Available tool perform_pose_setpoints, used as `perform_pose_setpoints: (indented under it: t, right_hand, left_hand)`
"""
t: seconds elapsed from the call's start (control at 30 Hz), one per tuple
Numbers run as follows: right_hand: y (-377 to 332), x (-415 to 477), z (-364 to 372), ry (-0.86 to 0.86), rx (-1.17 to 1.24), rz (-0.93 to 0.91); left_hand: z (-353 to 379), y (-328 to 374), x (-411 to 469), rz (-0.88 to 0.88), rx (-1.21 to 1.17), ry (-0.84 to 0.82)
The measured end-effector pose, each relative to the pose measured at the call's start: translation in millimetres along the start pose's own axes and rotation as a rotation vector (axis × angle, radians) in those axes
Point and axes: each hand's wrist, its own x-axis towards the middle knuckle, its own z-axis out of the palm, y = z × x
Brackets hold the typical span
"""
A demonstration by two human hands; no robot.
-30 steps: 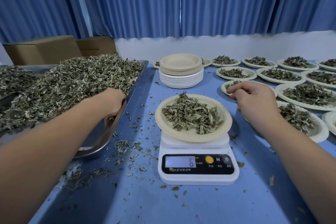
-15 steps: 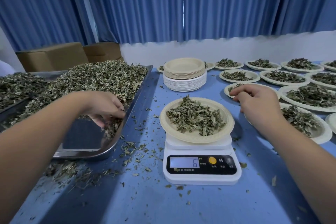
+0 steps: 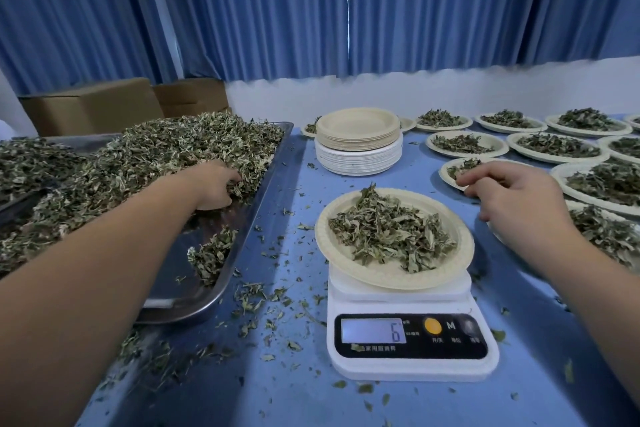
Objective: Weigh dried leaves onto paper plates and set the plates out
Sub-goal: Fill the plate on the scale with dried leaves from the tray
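Ideally the left grip (image 3: 214,185), curled into the dried leaves (image 3: 156,156) in the tray (image 3: 194,291), lifts only a small pinch for the plate (image 3: 381,280) on the scale (image 3: 408,366), reading 6, while the right grip (image 3: 516,198) hovers slack and empty just right of it.

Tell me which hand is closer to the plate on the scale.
Right. The right hand is just beside the plate; the left hand is off in the metal tray, gripping dried leaves.
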Motion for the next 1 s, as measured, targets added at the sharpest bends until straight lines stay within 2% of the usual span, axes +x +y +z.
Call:
perform_pose_setpoints:
  t: [0.13, 0.27, 0.37, 0.5, 0.73, 0.87, 1.0]
  right_hand:
    - [2, 1, 2, -0.002, -0.015, -0.002]
    - [-1, 0, 1, -0.002, -0.020, -0.015]
    - [-5, -2, -1, -0.007, -0.014, -0.025]
    - [-8, -4, -1, -0.006, 0.013, -0.021]
    - [-11, -8, -6, -0.009, 0.035, -0.022]
    - [-11, -9, -4, -0.004, 0.015, -0.016]
    - [-11, -9, -4, -0.003, 0.001, 0.000]
  left_hand:
    - [2, 6, 2, 0.013, -0.011, -0.041]
    - [-1, 12, -10, 0.057, -0.183, -0.107]
    - [-10, 19, -28, 0.104, -0.206, -0.123]
    - [-21, 22, -69, 0.100, -0.382, -0.245]
    - [-3, 12, -131, 0.167, -0.467, -0.016]
    - [2, 12, -155, 0.136, -0.594, -0.188]
    - [0, 8, -166, 0.142, -0.528, -0.263]
